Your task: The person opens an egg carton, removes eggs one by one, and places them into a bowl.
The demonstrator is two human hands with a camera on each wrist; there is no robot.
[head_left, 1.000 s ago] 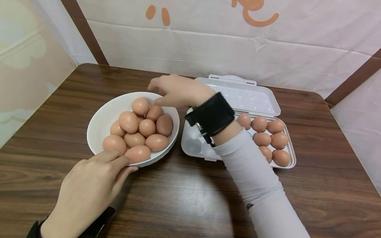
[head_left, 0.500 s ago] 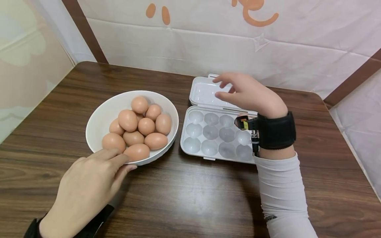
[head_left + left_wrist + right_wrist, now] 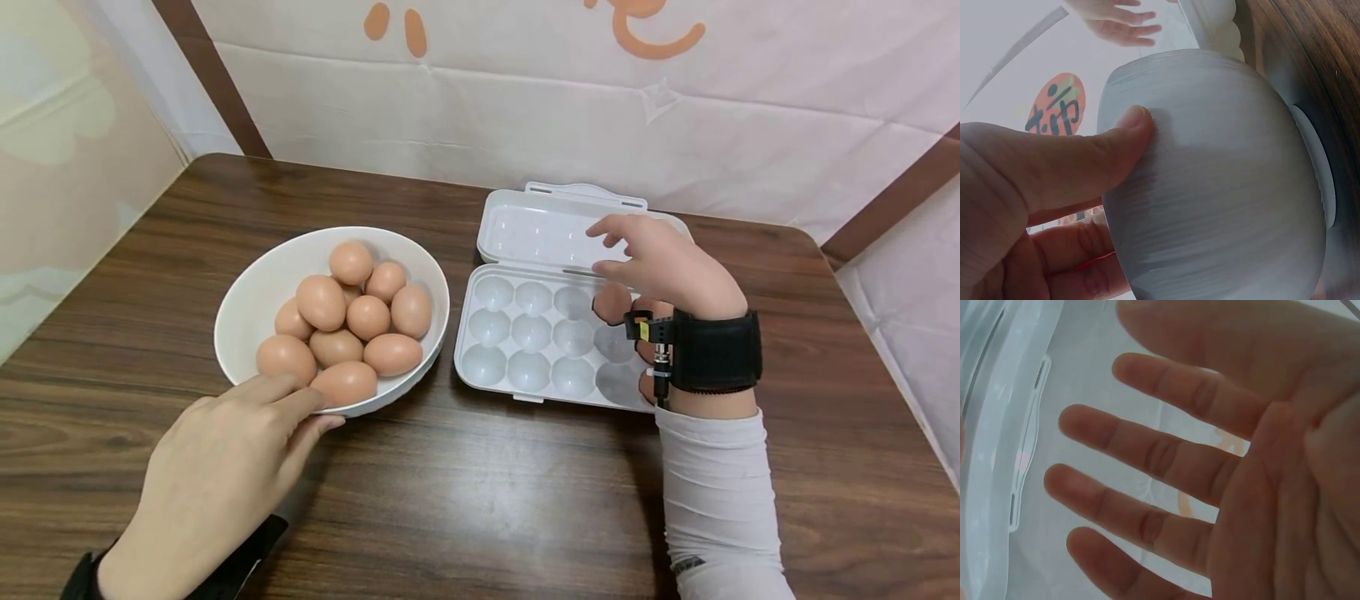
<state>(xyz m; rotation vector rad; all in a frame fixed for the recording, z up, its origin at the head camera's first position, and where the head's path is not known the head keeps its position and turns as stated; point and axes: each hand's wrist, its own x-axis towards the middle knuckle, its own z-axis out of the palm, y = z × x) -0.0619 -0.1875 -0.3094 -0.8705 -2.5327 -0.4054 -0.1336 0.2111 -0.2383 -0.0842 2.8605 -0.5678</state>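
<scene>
My left hand (image 3: 225, 467) grips the near rim of a white bowl (image 3: 251, 304); in the left wrist view its thumb (image 3: 1119, 147) presses the bowl's outer wall while the fingers reach over the rim. Several brown eggs (image 3: 367, 319) are heaped inside the bowl. My right hand (image 3: 667, 262) hovers over the right part of a white egg carton (image 3: 540, 392), holding nothing. The right wrist view shows its fingers (image 3: 1160, 456) spread and fairly straight. An egg (image 3: 612, 302) sits in the carton's back row, and others farther right are partly hidden by my wrist.
The carton's lid (image 3: 536, 233) lies folded back behind it, near the cloth backdrop (image 3: 450, 117). Bare cups (image 3: 530, 331) fill the carton's left part. Bowl and carton stand side by side on a dark wooden table (image 3: 442, 500), with a narrow gap between.
My right hand has gone from above the bowl's far rim rightward to above the carton, then slightly farther right and nearer. The left hand has kept its grip on the bowl.
</scene>
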